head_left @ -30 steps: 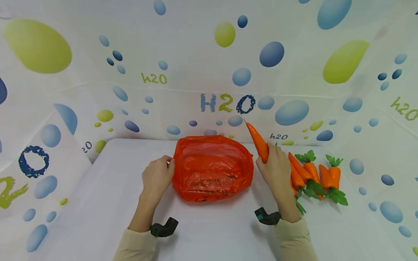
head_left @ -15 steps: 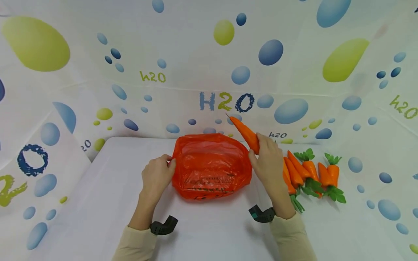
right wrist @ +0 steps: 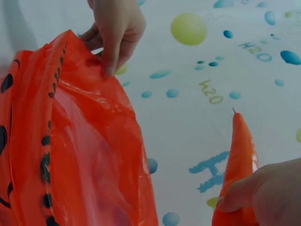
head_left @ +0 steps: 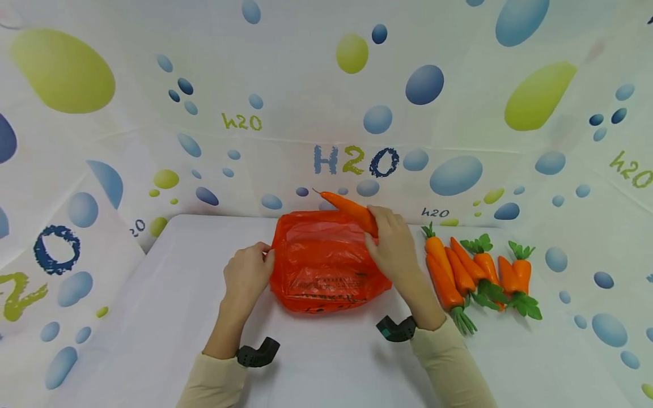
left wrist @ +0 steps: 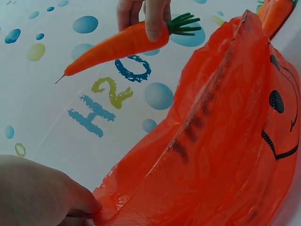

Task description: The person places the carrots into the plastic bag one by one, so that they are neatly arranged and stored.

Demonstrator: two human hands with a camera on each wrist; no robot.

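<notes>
A red plastic bag [head_left: 326, 266] with black print stands on the white table, its mouth spread upward. At its left edge my left hand [head_left: 249, 275] pinches the rim between thumb and fingers; the left wrist view shows this hand [left wrist: 42, 193] at the bag's edge. Over the bag's far right side my right hand [head_left: 394, 246] holds an orange carrot [head_left: 349, 209] by its thick end, the thin tip pointing left. Green stubby stalks of this carrot [left wrist: 122, 44] show in the left wrist view. The right wrist view has the carrot [right wrist: 237, 165] beside the bag [right wrist: 94, 141].
Several more carrots [head_left: 442, 280] with green tops lie in a row on the table [head_left: 326, 357], right of the bag. Behind the table hangs a white cloth [head_left: 285, 85] with blue and green spots. Each wrist wears a black camera [head_left: 257, 352].
My right hand has carried the carrot leftward from near the row to over the bag, and its tip has swung left. The left hand stays at the bag's edge.
</notes>
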